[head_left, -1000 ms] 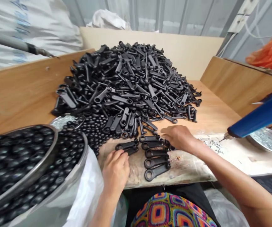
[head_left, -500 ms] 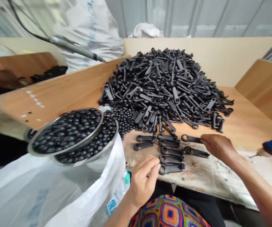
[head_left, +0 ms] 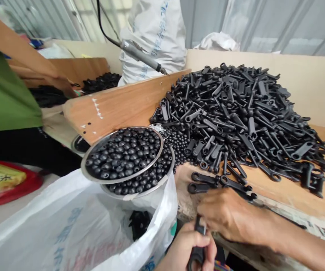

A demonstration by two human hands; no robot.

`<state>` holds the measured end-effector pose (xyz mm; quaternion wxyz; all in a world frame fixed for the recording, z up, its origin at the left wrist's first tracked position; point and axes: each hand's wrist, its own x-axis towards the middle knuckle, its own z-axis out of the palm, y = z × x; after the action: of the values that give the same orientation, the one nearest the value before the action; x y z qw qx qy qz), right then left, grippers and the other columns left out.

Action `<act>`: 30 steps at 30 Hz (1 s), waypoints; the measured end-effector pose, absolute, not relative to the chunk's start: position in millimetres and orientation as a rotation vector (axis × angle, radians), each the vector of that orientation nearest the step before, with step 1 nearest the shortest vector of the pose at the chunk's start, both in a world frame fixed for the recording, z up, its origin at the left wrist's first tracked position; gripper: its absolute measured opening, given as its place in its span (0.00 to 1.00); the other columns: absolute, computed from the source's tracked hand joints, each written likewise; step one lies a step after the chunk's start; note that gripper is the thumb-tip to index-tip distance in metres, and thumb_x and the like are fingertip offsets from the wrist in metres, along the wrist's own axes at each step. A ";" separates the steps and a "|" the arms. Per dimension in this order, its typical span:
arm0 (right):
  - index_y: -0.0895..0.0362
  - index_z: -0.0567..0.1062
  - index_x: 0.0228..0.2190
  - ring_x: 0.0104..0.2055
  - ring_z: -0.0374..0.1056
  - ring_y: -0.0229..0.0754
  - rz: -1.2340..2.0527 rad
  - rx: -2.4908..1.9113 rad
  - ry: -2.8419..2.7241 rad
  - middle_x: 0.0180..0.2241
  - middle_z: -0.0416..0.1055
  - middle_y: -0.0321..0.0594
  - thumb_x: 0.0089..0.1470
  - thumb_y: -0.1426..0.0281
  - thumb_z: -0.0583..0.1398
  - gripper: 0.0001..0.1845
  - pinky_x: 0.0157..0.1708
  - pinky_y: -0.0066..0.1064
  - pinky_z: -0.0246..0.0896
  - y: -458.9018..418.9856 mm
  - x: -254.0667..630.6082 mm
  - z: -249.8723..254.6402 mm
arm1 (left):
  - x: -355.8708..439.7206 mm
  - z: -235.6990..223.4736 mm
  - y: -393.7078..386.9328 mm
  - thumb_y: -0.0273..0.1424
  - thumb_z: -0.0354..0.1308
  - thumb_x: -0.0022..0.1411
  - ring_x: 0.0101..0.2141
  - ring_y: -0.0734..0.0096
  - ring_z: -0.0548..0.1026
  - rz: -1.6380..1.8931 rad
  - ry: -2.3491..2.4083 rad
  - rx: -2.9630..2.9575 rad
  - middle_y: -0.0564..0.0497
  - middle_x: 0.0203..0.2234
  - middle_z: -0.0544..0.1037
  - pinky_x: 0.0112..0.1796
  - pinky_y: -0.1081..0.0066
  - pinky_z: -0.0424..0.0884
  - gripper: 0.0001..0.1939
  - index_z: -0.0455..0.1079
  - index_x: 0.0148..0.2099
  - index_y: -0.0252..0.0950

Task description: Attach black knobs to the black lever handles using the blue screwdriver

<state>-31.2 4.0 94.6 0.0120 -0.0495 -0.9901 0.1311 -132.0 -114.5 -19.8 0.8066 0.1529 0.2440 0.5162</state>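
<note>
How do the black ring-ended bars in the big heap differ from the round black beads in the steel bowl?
The black ring-ended bars are long and narrow, while the round black beads are small balls. The bars lie jumbled in a heap on the wooden table, while the beads sit in the round steel bowl. Both are black and present in large numbers.

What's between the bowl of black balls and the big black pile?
In the head view, loose black balls lie between the steel bowl and the heap of black parts.
</note>
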 end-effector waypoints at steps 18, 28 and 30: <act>0.61 0.78 0.30 0.60 0.42 0.63 -0.432 -0.474 -3.165 0.59 0.52 0.48 0.51 0.76 0.56 0.11 0.55 0.50 0.39 101.8 -89.3 51.8 | -152.3 -32.7 -107.3 0.28 0.52 0.46 0.10 0.77 0.62 1.185 0.649 0.189 0.54 0.15 0.70 0.12 0.78 0.53 0.18 0.62 0.42 0.30; 0.63 0.78 0.33 0.59 0.46 0.61 -0.515 -0.381 -3.057 0.58 0.55 0.51 0.53 0.75 0.53 0.13 0.55 0.52 0.42 98.2 -83.4 42.7 | -139.0 -31.6 -109.4 0.28 0.52 0.45 0.12 0.77 0.65 1.254 0.670 0.251 0.52 0.15 0.71 0.15 0.77 0.60 0.16 0.64 0.40 0.30; 0.62 0.78 0.35 0.59 0.47 0.59 -0.531 -0.378 -3.028 0.58 0.56 0.50 0.53 0.75 0.53 0.14 0.55 0.50 0.44 98.8 -78.7 43.2 | -136.5 -28.1 -109.9 0.28 0.53 0.45 0.12 0.77 0.66 1.254 0.688 0.279 0.52 0.15 0.72 0.15 0.77 0.59 0.16 0.64 0.40 0.30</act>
<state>-78.7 98.8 43.2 0.0221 -0.1221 -0.9773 -0.1715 -136.5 -109.9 -28.1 0.7462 0.1274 0.3145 0.5728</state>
